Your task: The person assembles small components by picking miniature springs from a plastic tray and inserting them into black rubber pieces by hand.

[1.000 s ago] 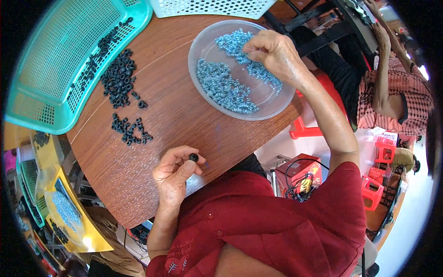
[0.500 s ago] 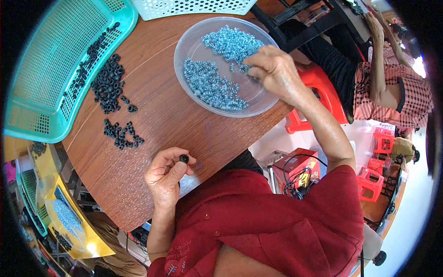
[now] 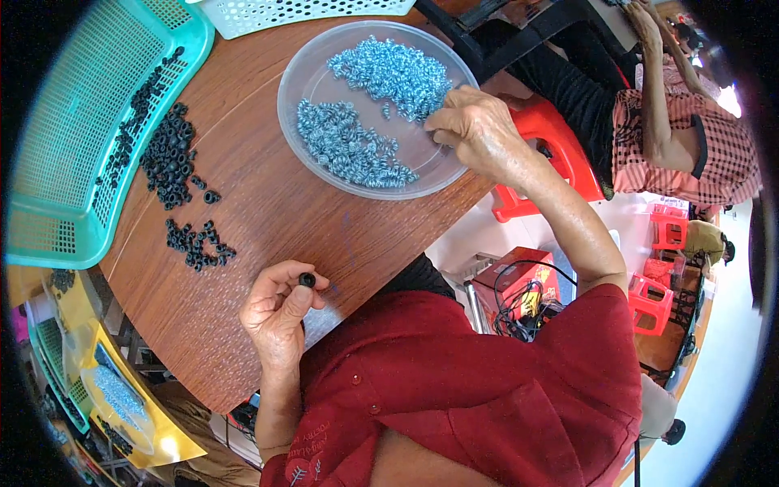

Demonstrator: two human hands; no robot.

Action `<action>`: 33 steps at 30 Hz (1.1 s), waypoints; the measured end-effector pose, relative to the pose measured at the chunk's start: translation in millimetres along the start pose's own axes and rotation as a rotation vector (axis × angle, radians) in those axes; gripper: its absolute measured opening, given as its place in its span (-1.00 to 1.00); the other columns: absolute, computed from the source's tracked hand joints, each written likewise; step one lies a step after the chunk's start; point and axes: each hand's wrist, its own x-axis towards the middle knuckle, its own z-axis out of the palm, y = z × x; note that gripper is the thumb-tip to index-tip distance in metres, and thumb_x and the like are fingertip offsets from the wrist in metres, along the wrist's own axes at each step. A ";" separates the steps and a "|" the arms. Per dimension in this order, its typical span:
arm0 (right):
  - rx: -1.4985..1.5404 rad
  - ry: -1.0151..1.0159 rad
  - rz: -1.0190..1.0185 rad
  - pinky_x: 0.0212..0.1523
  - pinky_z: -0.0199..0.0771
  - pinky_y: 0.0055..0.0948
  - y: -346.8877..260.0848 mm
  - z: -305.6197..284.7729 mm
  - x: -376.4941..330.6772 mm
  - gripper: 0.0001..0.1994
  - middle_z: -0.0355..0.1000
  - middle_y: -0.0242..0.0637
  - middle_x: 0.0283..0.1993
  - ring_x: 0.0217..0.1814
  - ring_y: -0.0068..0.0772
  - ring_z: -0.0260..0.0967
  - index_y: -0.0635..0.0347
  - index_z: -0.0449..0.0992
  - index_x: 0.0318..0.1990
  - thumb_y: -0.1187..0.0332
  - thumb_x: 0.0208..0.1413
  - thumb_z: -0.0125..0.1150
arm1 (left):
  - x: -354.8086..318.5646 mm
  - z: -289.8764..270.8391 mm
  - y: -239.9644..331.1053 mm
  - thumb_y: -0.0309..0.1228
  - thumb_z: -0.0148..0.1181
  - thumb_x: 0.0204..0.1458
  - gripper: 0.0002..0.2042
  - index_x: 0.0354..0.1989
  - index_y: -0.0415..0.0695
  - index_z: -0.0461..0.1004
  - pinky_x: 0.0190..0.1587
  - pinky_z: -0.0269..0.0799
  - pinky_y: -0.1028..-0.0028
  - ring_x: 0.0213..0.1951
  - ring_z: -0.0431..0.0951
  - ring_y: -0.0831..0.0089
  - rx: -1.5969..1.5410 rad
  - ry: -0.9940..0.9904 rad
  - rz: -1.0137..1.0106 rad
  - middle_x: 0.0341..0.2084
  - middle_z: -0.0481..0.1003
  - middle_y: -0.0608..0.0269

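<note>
Above the near table edge, my left hand (image 3: 278, 312) pinches a small round black cap (image 3: 307, 280) with a hole in its middle between thumb and fingers. My right hand (image 3: 483, 134) reaches over the right rim of a clear round plastic bowl (image 3: 294, 150). Its fingertips are pressed together at the right edge of a pile of bluish metal coil springs (image 3: 389, 75); whether a spring is between them is hidden. A second, greyer heap of springs (image 3: 349, 146) lies in the bowl's near part. Loose black caps (image 3: 169, 158) sit on the table to the left, with a smaller group (image 3: 199, 243) nearer me.
A turquoise mesh basket (image 3: 61, 195) with black caps along its side stands at the left, a white perforated basket (image 3: 300, 12) at the far edge. Red stools (image 3: 540, 130), a red box with cables (image 3: 519, 280) and another person (image 3: 673, 142) are to the right.
My view has shifted, so the table and bowl appear further left. My right hand has drawn slightly toward the bowl's right rim. My left hand keeps its pinch on the black cap.
</note>
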 end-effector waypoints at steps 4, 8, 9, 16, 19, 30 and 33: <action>0.035 0.032 0.043 -0.35 0.36 -0.14 4.0 -4.2 -2.5 -0.91 0.36 -0.16 -0.48 -0.28 -0.08 0.36 0.18 0.54 -0.51 0.49 -0.28 0.19 | 0.0 0.6 -0.1 -0.55 0.20 -0.02 -0.77 -0.21 -0.39 0.40 -0.45 0.37 0.62 -0.52 0.43 0.48 -0.021 -0.001 -0.002 -0.41 0.50 0.01; -0.052 -0.034 0.079 -0.33 0.37 -0.14 4.1 -11.6 -7.7 -0.90 0.37 -0.15 -0.45 -0.28 -0.06 0.36 0.18 0.56 -0.53 0.50 -0.31 0.16 | 0.6 0.1 -2.2 -0.46 0.27 -0.03 -0.72 -0.19 -0.37 0.41 -0.46 0.42 0.63 -0.53 0.47 0.51 -0.024 0.010 0.009 -0.41 0.52 0.01; -0.051 -0.035 0.081 -0.33 0.37 -0.14 3.1 -13.3 -8.0 -0.90 0.37 -0.15 -0.45 -0.28 -0.06 0.36 0.18 0.56 -0.53 0.50 -0.31 0.16 | 0.7 -0.4 -2.4 -0.46 0.27 -0.03 -0.72 -0.19 -0.37 0.41 -0.46 0.42 0.63 -0.53 0.47 0.51 -0.024 0.010 0.006 -0.41 0.52 0.01; -0.151 -0.184 -0.073 -0.35 0.31 -0.22 -1.0 -10.1 3.0 -0.93 0.37 -0.23 -0.50 -0.34 -0.16 0.32 0.22 0.49 -0.55 0.56 -0.30 0.15 | 2.1 0.6 -3.3 -0.48 0.25 -0.02 -0.73 -0.19 -0.37 0.40 -0.45 0.43 0.60 -0.54 0.47 0.50 -0.007 -0.007 0.029 -0.41 0.52 0.00; -0.092 -0.166 -0.022 -0.36 0.31 -0.21 -0.5 -12.3 5.8 -0.94 0.40 -0.24 -0.51 -0.34 -0.14 0.32 0.21 0.48 -0.57 0.55 -0.30 0.16 | 2.1 -0.9 -4.7 -0.48 0.25 -0.02 -0.73 -0.19 -0.37 0.40 -0.45 0.43 0.61 -0.54 0.47 0.50 -0.009 -0.006 0.033 -0.42 0.52 0.00; -0.157 -0.258 -0.014 -0.33 0.33 -0.17 -7.4 -4.6 6.5 -0.90 0.43 -0.19 -0.50 -0.31 -0.11 0.35 0.23 0.44 -0.59 0.45 -0.28 0.25 | 1.8 0.9 -1.9 -0.48 0.25 -0.02 -0.74 -0.20 -0.37 0.41 -0.46 0.41 0.64 -0.54 0.47 0.52 0.004 0.015 0.012 -0.42 0.52 0.02; -0.257 -0.223 -0.040 -0.32 0.34 -0.17 -9.2 0.7 3.8 -0.89 0.42 -0.16 -0.49 -0.30 -0.10 0.35 0.24 0.45 -0.60 0.44 -0.30 0.25 | 1.7 1.1 -1.9 -0.48 0.25 -0.02 -0.74 -0.20 -0.36 0.41 -0.44 0.41 0.64 -0.54 0.46 0.53 -0.018 0.006 0.005 -0.42 0.53 0.03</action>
